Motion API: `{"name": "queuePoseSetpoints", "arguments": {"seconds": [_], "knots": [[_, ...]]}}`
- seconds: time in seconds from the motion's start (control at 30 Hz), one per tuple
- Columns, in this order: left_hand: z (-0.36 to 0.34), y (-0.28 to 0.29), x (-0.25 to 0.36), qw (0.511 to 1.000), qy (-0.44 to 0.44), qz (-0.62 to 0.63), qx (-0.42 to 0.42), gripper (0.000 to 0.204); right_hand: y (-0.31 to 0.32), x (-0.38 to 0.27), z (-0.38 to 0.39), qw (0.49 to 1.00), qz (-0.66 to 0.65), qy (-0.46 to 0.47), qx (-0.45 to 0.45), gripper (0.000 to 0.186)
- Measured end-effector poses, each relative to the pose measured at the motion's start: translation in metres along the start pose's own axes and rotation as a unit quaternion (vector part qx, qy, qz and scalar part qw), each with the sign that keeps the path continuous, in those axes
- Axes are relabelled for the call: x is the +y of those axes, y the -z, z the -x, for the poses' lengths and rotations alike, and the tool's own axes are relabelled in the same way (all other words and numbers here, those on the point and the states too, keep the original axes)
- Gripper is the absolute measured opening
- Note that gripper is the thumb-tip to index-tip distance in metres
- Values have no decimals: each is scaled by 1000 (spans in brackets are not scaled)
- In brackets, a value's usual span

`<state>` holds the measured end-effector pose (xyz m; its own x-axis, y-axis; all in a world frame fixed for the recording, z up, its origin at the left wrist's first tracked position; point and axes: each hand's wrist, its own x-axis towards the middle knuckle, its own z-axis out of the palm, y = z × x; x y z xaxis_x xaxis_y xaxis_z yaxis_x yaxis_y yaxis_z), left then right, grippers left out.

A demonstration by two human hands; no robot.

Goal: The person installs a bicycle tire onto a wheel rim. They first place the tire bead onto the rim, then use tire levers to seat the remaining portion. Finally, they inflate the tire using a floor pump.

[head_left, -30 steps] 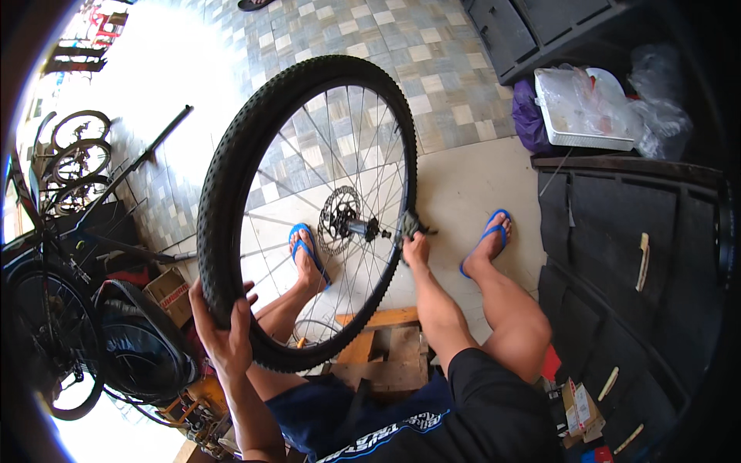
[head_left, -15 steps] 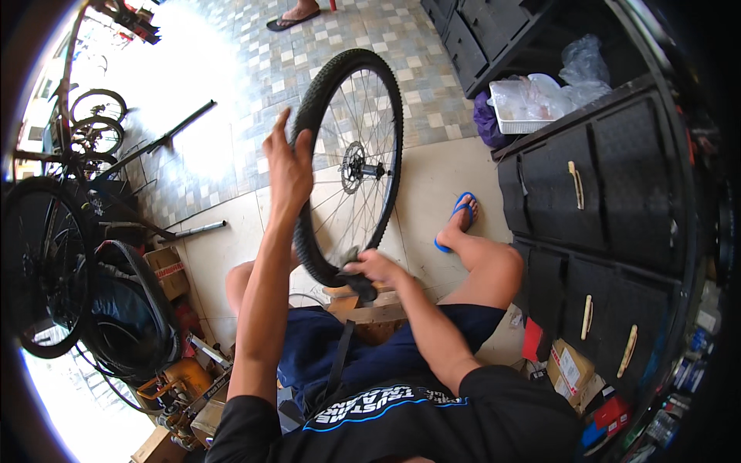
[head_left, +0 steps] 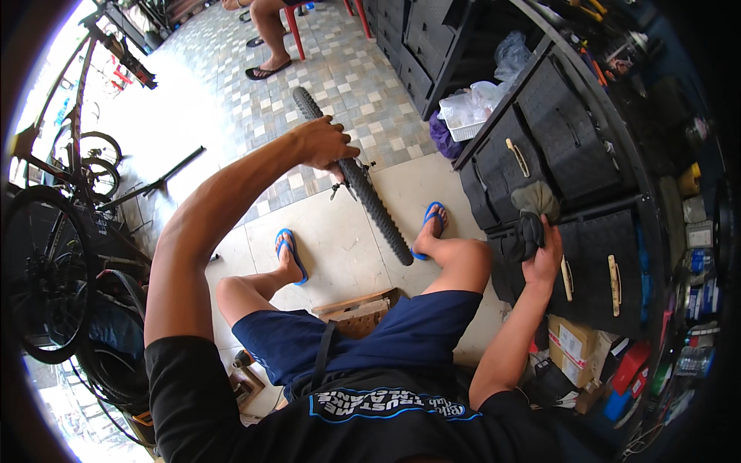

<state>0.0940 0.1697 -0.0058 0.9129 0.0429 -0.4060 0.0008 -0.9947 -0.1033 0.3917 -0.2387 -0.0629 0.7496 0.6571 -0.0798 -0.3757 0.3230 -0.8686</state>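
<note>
A bicycle wheel (head_left: 380,209) with a knobby black tyre is turned nearly edge-on in front of me, above the floor. My left hand (head_left: 323,144) grips it over the tyre, fingers curled around its upper part. Parts of the hub stick out on both sides of the tyre; the spokes are hidden at this angle. Away to the right, my right hand (head_left: 545,256) is closed on a bunched grey and black rag (head_left: 532,210), held up before the dark drawers.
A low wooden box (head_left: 356,307) stands between my legs. Dark drawers (head_left: 575,116) line the right side, with a white plastic basket (head_left: 464,126) beyond. Several bicycles (head_left: 48,262) stand at the left. Another person's leg (head_left: 269,38) and a red stool (head_left: 297,32) are at the far end.
The wheel has turned from showing its spokes to nearly edge-on. My left hand now wraps over the tyre. My right hand has moved the rag away from the tyre, to the right.
</note>
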Motion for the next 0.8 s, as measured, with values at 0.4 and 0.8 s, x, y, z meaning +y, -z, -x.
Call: {"name": "queuePoseSetpoints", "arguments": {"seconds": [0.4,0.8], "knots": [[45,16,-34,937,288,136,145,55,-4,45,-12,996,60,-41,45,22],[74,-69,13,762,476,366,244,66,-163,176,-93,985,-40,-65,-156,27]]}}
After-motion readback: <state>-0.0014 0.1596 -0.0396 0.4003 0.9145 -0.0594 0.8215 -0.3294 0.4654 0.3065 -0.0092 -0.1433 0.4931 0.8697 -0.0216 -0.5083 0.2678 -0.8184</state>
